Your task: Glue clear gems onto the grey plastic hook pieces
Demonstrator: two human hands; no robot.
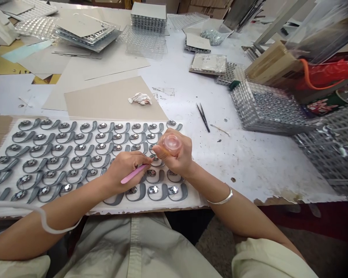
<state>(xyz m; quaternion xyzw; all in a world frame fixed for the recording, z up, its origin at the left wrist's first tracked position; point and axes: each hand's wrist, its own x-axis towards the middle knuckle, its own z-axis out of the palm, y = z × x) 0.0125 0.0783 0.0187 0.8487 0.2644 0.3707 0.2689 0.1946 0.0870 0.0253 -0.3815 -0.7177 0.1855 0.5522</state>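
My left hand point(124, 168) is closed around pink tweezers point(133, 174), whose tip reaches toward one of the grey curved parts with round metal discs point(75, 154). These parts lie in several rows on a white board point(188, 200) in front of me. My right hand point(175, 154) is wrapped around a small clear pinkish round container point(172, 143), held just above the right end of the rows, close to the tweezers' tip.
Black tweezers point(203, 117) and a crumpled tissue point(139, 99) lie on the white table behind the board. Clear blister trays point(266, 110) stack at the right, more trays and cardboard sheets point(113, 100) at the back. The table's chipped front edge point(278, 200) is at the right.
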